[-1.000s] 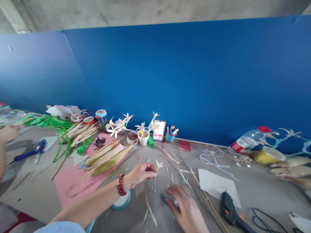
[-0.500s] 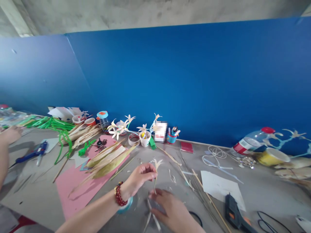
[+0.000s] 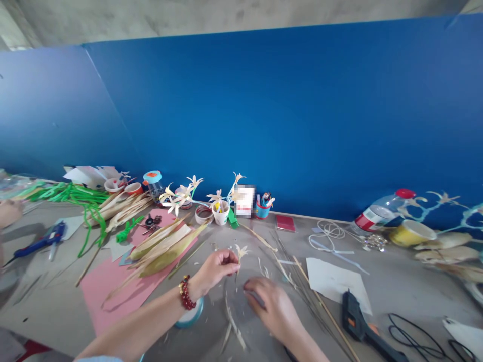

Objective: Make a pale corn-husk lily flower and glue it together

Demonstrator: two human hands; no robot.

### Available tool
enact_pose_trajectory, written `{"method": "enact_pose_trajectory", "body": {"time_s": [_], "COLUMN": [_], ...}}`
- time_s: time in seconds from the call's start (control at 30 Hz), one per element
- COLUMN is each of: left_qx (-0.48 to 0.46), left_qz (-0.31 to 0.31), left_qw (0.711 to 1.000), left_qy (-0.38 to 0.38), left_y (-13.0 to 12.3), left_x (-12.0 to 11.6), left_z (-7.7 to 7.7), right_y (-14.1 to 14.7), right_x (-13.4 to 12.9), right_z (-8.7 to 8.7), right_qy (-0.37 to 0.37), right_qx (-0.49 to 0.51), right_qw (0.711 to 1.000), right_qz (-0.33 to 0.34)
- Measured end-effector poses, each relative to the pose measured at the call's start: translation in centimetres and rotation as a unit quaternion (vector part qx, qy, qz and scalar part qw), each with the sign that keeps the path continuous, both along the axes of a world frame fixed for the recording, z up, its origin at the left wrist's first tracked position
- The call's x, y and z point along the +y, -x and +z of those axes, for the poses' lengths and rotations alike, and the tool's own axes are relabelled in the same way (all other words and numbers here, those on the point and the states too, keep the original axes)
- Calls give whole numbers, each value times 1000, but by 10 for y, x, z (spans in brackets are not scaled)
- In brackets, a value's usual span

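My left hand [image 3: 218,269], with a red bead bracelet [image 3: 185,293] at the wrist, is closed in a pinch on a small cream flower [image 3: 242,251] made of husk-like petals. The flower stands upright, its thin stem below my fingertips. My right hand [image 3: 271,304] hovers just to the right, fingers bent and apart from the thumb, with no thing visible in it. Pale husk strips [image 3: 234,322] lie on the table between my hands. A round teal-rimmed roll or lid [image 3: 193,315] sits under my left wrist.
Pink paper [image 3: 101,286] with dried husks [image 3: 169,251] lies left. Right are thin sticks [image 3: 320,301], white paper [image 3: 335,281], a black glue gun [image 3: 354,317] and a bottle [image 3: 377,216]. Behind stands a flower cup [image 3: 221,213]. Another person's hand [image 3: 10,212] is far left.
My right hand has lifted off the husk strips and shifted right, leaving them on the table. My left hand still pinches the flower. The view has shifted slightly.
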State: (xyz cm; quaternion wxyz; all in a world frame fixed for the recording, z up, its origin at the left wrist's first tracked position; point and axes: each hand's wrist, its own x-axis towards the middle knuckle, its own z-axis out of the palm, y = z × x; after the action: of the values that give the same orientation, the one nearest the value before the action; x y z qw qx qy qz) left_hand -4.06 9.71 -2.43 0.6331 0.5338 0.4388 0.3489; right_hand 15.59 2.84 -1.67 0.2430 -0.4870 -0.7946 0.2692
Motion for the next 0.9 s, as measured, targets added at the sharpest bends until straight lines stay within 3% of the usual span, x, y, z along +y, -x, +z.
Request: {"method": "enact_pose_trajectory", "body": {"time_s": [0.1,0.4,0.67,0.9], "left_qx": [5,9,-44,-180], "left_qz": [-16,-28,-3,8], "left_qw": [1000,999,991,959], "left_qy": [7,45,128,217], "left_y": [-2,-11,-6,-10], "left_x": [3,8,10,-13], "left_z": [-6,-15,-6,14], "right_y": [-7,-14,-30,-45], "right_x": [4,6,5,1], "right_z": [3,0,0,-4], "right_qy": [6,-9,-27,-39], "right_qx": [23,-13,-59,-37], "right_qw": [999,999,997,997], "right_qz": [-33,-29,-31,-54]}}
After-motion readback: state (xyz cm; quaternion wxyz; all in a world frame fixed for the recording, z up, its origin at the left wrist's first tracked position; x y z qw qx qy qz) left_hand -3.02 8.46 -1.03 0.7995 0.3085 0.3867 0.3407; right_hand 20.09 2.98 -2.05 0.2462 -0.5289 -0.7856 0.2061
